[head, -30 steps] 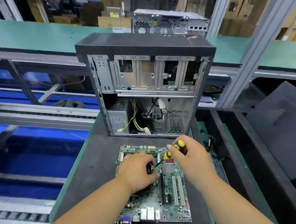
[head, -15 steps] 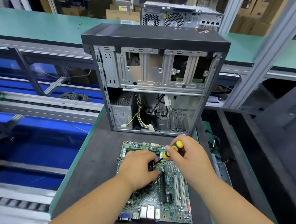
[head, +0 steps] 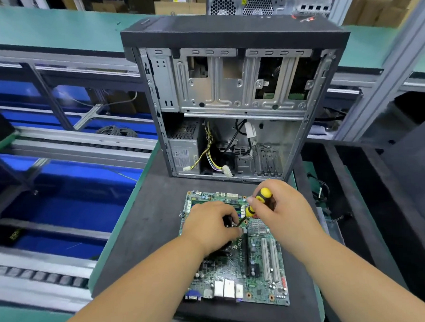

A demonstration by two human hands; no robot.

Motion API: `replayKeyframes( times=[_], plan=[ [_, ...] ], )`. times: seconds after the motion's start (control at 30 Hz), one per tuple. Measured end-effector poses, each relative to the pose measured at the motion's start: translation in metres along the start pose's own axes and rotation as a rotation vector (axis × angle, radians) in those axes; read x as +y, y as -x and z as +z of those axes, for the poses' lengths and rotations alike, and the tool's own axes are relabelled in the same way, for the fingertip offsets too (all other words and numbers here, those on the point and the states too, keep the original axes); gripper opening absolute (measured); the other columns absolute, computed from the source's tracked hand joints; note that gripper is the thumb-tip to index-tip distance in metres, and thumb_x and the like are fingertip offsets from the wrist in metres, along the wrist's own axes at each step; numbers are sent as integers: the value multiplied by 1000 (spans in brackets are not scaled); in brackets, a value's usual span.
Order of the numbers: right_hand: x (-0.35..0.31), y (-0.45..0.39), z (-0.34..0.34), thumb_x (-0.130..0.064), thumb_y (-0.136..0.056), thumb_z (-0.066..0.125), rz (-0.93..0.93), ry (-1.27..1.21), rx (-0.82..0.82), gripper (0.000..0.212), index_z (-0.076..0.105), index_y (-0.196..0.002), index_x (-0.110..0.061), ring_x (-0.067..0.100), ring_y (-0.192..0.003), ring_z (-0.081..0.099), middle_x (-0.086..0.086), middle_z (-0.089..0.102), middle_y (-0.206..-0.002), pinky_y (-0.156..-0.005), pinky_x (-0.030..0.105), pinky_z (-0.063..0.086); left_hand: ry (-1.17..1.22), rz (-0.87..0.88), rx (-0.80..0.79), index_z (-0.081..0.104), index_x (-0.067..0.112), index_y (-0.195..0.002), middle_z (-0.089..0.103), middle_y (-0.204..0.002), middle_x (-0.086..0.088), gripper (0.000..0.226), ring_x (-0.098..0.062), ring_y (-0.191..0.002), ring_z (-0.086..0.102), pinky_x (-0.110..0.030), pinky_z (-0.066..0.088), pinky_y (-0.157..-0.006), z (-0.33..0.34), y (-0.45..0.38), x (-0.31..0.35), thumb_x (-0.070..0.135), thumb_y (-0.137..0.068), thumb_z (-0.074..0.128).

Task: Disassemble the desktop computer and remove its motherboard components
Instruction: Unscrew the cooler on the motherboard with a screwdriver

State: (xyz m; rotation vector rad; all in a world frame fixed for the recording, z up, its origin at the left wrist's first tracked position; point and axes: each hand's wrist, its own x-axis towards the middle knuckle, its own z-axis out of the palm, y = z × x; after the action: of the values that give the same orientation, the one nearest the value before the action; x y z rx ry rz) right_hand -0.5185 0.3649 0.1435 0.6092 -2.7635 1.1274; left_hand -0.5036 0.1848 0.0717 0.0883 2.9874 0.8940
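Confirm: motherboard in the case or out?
Out. The motherboard lies flat on the dark mat in front of the open case, both hands working on it.

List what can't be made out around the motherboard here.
- Head view: the part under the left hand is covered by it.
- Screwdriver tip: hidden behind the left fingers.
- Motherboard markings: too small to read.
- Right hand covers the board's right edge.

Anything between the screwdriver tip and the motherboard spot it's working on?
Nothing visible. The right hand holds the screwdriver, its shaft slanting down to the motherboard beside the left hand. That hand's fingers hide the exact contact point.
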Motion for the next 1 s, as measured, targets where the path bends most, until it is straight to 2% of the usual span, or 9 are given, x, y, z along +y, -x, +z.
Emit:
replayKeyframes(
  times=[0.17, 0.23, 0.33, 0.5, 0.63, 0.73, 1.0],
  plan=[
    [4, -9, -11, -37, -89, 61, -72, -41, -58, 18, 53, -79, -24, 13, -79, 52, -8, 53, -83, -70, 39, 48, -30, -186, 74, 58, 33, -68, 59, -72, 16, 16, -11, -77, 57, -30, 40, -76, 7, 0, 18, 42, -64, 71],
    [7, -14, -12, -37, -89, 61, -98, -28, -79, 19, 53, -80, -22, 11, -80, 51, -7, 54, -83, -71, 37, 47, -106, -175, 99, 53, 31, -66, 58, -72, 14, 21, -13, -77, 57, -32, 40, -78, 10, 0, 22, 43, -66, 70],
    [10, -20, -12, -37, -89, 62, -117, -39, -84, 21, 53, -79, -21, 9, -78, 50, -7, 54, -80, -68, 32, 45, -159, -131, 115, 56, 33, -73, 58, -79, 14, 21, -11, -83, 58, -32, 40, -83, 10, 1, 18, 49, -69, 70],
    [14, -23, -11, -40, -88, 61, -154, -65, -103, 22, 53, -79, -21, 11, -76, 51, -6, 54, -81, -66, 35, 46, -192, -103, 108, 55, 35, -76, 55, -78, 16, 26, -7, -81, 53, -29, 30, -76, 10, 0, 15, 54, -65, 69],
    [17, -23, -10, -41, -87, 59, -153, -85, -98, 25, 53, -79, -18, 13, -76, 50, -5, 54, -80, -67, 40, 47, -182, -112, 106, 53, 36, -75, 54, -77, 17, 23, -6, -76, 50, -28, 30, -77, 10, 0, 14, 46, -63, 69],
    [17, -25, -10, -42, -88, 58, -151, -67, -118, 23, 52, -81, -21, 12, -77, 50, -6, 53, -82, -67, 38, 47, -181, -108, 114, 52, 36, -74, 52, -74, 17, 20, -6, -75, 49, -27, 26, -75, 12, 0, 12, 43, -64, 68],
    [5, -36, -18, -27, -88, 62, -301, -86, -395, 6, 56, -89, -27, 3, -86, 51, -14, 51, -95, -71, 26, 43, -226, -124, 116, 47, 34, -69, 52, -72, 13, 19, -11, -73, 45, -29, 25, -72, 14, 0, 11, 42, -65, 64]
  ],
)
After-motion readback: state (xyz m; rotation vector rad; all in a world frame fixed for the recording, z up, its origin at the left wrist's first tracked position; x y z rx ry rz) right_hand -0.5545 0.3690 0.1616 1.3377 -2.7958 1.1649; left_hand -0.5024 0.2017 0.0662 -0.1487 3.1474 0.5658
